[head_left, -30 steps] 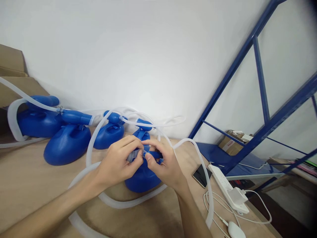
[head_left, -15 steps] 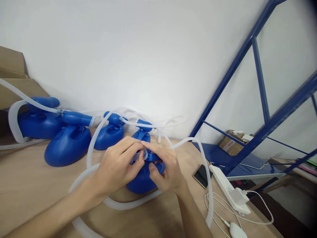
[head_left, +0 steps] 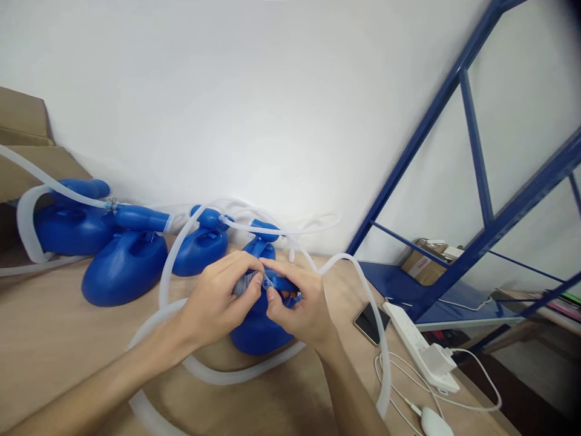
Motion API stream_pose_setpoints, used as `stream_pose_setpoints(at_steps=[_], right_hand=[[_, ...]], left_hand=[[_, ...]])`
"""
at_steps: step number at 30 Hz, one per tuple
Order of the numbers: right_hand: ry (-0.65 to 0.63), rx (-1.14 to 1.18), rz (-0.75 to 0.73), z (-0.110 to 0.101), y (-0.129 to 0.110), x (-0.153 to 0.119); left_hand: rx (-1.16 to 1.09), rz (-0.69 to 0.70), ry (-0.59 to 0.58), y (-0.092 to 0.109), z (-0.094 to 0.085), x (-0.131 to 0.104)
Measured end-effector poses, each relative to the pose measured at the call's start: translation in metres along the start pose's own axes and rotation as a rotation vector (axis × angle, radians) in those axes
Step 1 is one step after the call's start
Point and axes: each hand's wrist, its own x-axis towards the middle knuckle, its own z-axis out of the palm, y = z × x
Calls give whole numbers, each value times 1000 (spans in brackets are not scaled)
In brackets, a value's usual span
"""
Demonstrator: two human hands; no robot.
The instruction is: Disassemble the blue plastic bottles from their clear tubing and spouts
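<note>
Both hands meet over a blue plastic urinal bottle (head_left: 258, 333) on the table, just right of the middle. My left hand (head_left: 220, 297) pinches a translucent plastic piece (head_left: 242, 284) between thumb and fingers at the bottle's mouth. From the right, my right hand (head_left: 303, 300) is closed about the blue mouth part (head_left: 285, 284). Its thumb and index fingertip are at the edge of the translucent piece, close to the left fingertips. The fingers partly cover the joint. A thick white hose (head_left: 227, 376) loops around the bottle and under my forearms.
Several more blue bottles, one of them (head_left: 124, 269) near the left, stand along the wall with white hoses. A cardboard box (head_left: 25, 118) is at far left. On the right lie a phone (head_left: 370, 324), a power strip (head_left: 406, 333) and cables, beside a blue metal frame (head_left: 417, 145).
My right thumb has moved up and left, towards the left fingertips at the translucent piece. The piece's rim looks more pinched between the hands. The other bottles stay put.
</note>
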Motion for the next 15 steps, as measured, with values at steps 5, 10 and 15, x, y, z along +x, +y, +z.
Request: stream_pose_setpoints(at_steps=[5, 10, 15], right_hand=[[69, -120, -172, 4, 7, -2], [13, -84, -47, 1, 6, -4], [8, -29, -7, 1, 3, -3]], left_hand=[[-30, 16, -39, -1, -2, 1], [-70, -29, -99, -5, -3, 1], [-39, -24, -67, -3, -1, 0]])
